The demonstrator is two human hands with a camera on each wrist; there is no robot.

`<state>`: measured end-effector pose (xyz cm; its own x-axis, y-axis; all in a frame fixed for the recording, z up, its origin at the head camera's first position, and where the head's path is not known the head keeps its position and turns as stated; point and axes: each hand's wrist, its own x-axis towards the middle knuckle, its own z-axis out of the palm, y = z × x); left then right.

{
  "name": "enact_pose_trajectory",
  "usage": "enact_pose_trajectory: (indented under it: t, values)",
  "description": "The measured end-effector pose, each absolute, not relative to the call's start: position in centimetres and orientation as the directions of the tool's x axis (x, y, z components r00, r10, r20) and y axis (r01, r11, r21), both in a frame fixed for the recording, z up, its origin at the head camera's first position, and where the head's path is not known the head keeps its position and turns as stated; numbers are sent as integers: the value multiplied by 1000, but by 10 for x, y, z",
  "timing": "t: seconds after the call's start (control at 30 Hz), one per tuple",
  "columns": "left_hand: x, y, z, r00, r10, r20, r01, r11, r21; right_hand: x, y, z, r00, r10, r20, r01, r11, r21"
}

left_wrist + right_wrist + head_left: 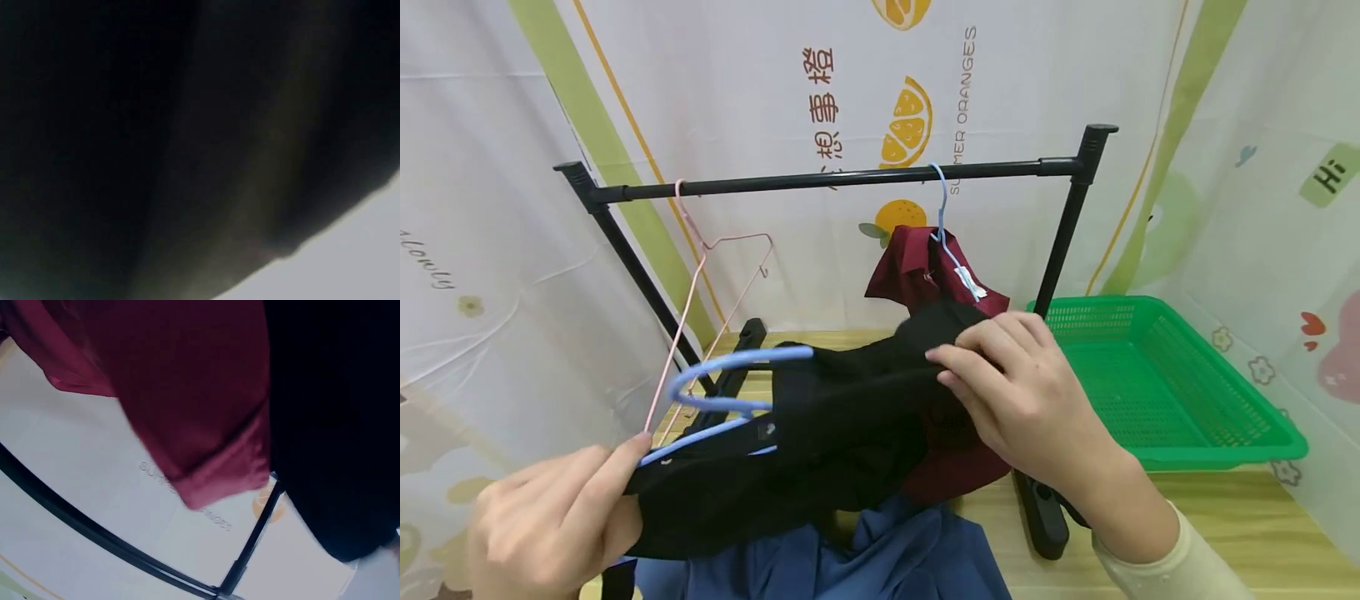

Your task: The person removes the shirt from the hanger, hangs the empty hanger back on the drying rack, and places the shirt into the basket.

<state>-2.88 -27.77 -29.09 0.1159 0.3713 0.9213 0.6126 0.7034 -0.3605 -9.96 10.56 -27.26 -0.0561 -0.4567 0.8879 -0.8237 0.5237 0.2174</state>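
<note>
In the head view my left hand (553,517) grips one end of a light blue clothes hanger (700,435) together with the edge of a black garment (850,408). The hanger's hook sticks out over the cloth, pointing right. My right hand (1015,387) pinches the garment's far upper part between thumb and fingers, so the cloth stretches between both hands. Cloth hides the hanger's other end. Black cloth (331,425) hangs at the right of the right wrist view. The left wrist view is too dark to tell much.
A black rack's rail (850,177) carries a pink hanger (700,258) and a maroon shirt (910,262) on another blue hanger (942,200). Blue clothing (850,558) lies in front, below the black garment. A green basket (1180,392) stands at the right on the wooden-look table (1210,525).
</note>
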Motion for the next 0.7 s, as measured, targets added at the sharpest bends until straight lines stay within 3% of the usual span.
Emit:
enact_pose_trajectory:
  t: [0.13,0.2,0.27,0.43,0.7]
  values:
    - [-29,-269,-293,-40,278,960,548,810,-212,-96,115,-279,-58,-423,904,-871,464,162]
    - [-29,-266,-294,-145,266,953,488,857,-165,-92,123,-284,-101,-380,919,-880,466,97]
    - [-33,-262,-296,-193,257,947,467,873,-142,-85,132,-289,-157,-333,930,-876,481,24]
    - [-44,-247,-301,-249,236,939,457,884,-101,-70,154,-302,-265,-258,929,-841,533,-91]
    - [-60,-232,-310,-299,160,941,424,906,-20,-76,166,-314,-304,-232,924,-822,554,-131]
